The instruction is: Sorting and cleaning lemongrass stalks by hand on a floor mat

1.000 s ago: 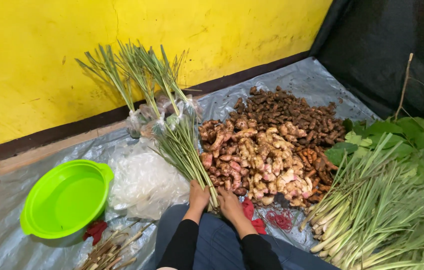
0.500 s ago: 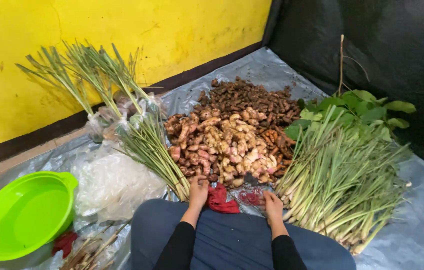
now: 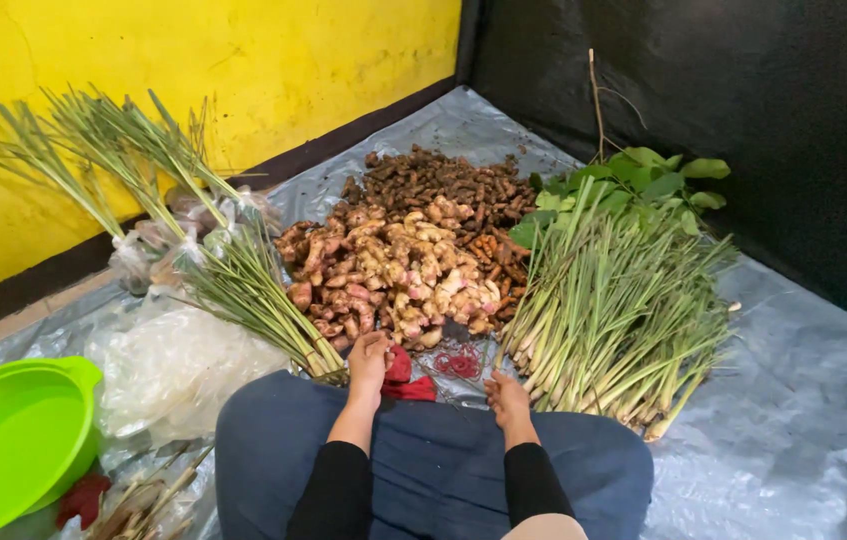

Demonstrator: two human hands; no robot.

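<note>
Seated person's left hand point(image 3: 371, 358) is resting, fingers loosely together, holding nothing, on the red cloth point(image 3: 405, 378) beside the ginger pile point(image 3: 393, 275). The right hand point(image 3: 509, 398), also empty, is now reaching nearer the lemongrass heap point(image 3: 613, 310). A green basin point(image 3: 13, 435) is lying far left.
</note>
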